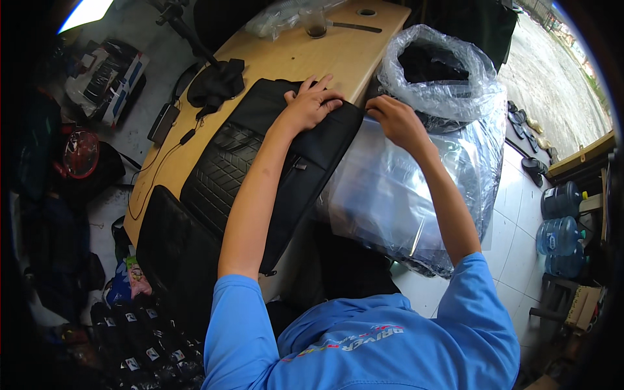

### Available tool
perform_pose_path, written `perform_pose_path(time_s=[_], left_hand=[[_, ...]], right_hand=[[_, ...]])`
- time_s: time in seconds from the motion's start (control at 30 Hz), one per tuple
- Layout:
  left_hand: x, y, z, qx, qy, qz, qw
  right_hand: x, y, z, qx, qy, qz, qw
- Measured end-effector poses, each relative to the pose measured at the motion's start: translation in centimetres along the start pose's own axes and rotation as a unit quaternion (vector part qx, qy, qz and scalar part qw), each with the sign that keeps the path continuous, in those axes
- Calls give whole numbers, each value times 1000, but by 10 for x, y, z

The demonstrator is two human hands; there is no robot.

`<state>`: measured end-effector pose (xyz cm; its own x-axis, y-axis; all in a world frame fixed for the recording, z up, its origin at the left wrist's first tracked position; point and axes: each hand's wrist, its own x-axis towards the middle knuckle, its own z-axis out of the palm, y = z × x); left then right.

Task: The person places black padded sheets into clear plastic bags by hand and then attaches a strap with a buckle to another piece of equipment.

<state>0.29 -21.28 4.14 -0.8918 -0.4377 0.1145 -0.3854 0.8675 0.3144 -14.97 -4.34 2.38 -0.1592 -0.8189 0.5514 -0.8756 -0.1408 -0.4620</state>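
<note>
A black bag (260,140) with a ridged, tread-like front panel lies flat on the wooden table, its near side reaching over the edge. My left hand (309,107) rests on the bag close to its far right corner, fingers spread and pressing on the fabric. Right at that corner, my right hand (393,120) is closed in a pinch; what sits between its fingertips is too small to make out. A small zipper pull (299,166) shows on the bag's front, and another zipper end (268,273) hangs at its near corner.
Clear plastic sleeves (383,188) are stacked to the right, beside an opened clear plastic bag (484,78) with dark contents. A black stand (218,84), a cable and a glass (316,26) are on the wooden table (351,49). Water jugs (559,237) stand far right.
</note>
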Motion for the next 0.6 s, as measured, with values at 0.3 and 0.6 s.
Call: perform_pose_path(time_s=[0.3, 0.6], left_hand=[[-11, -4, 2, -14, 22, 20, 999], [-28, 91, -4, 61, 208, 15, 976]], right_hand=[[17, 6, -9, 35, -44, -29, 998], [20, 7, -12, 118, -13, -10, 993]])
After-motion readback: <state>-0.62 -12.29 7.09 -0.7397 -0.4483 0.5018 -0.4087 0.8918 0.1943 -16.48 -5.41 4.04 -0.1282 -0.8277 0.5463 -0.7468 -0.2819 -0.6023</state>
